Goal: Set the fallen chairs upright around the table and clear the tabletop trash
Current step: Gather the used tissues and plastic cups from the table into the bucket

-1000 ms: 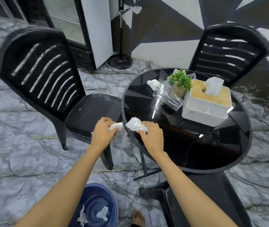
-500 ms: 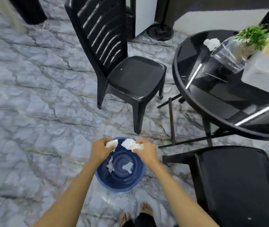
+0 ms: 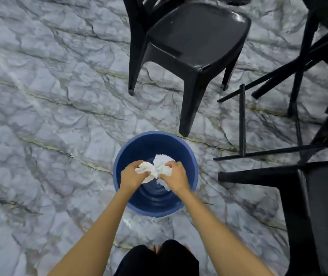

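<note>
A round blue bin (image 3: 188, 156) stands on the marble floor right below me. Over its mouth, my left hand (image 3: 130, 177) is closed on a crumpled white tissue (image 3: 144, 168). My right hand (image 3: 176, 177) is closed on a second crumpled tissue (image 3: 162, 161), touching the first. Both hands sit side by side inside the bin's rim. Any paper lying deeper in the bin is mostly hidden by the hands. The tabletop is out of view.
One black plastic chair (image 3: 195, 36) stands upright beyond the bin. Another black chair (image 3: 322, 212) stands at the right edge. The table's thin black metal legs (image 3: 242, 120) cross the floor at right. Grey marble floor (image 3: 49, 116) spreads to the left.
Both hands carried the tissues from the table edge down to the blue bin and now hold them lower, over its mouth. My view tilted down; the tabletop left the frame.
</note>
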Tool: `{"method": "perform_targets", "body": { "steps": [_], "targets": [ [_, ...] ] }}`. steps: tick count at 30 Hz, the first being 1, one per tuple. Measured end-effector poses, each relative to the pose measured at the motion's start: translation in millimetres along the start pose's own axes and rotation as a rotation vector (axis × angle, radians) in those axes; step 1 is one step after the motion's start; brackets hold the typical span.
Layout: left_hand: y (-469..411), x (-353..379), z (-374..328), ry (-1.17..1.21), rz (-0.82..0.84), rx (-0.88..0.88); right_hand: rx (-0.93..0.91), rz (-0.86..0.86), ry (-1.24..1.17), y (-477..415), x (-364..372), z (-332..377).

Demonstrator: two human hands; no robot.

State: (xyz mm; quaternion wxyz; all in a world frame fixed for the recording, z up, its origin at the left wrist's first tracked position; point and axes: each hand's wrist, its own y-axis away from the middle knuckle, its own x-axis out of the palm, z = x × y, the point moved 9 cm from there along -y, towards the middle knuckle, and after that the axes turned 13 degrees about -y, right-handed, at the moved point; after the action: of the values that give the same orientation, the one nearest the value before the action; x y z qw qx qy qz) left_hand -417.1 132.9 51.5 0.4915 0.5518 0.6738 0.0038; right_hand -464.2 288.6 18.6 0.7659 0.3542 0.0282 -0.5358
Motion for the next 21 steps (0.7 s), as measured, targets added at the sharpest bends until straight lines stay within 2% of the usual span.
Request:
{"method": "perform_targets", "body": {
  "steps": [4,8,15,21],
  "targets": [
    [7.5,-16.8,-6.8,0.014,0.01,0.0,-0.022,0.009,-0.032,7.3,-10.8,14.6],
    [41.0,-56.5,-59.5,0.004,0.051,0.072,-0.018,-0.013,-0.081,39.4,-54.9,62.3],
    [107.2,-149.3,-229.3,-0.005,0.069,0.296,-0.133,-0.154,-0.146,105.9,-193.1,197.4],
    [154.8,-195.3,-391.0,-0.017,0.079,0.541,-0.214,-0.392,-0.214,145.2,-349.1,274.1]
  ]
}}
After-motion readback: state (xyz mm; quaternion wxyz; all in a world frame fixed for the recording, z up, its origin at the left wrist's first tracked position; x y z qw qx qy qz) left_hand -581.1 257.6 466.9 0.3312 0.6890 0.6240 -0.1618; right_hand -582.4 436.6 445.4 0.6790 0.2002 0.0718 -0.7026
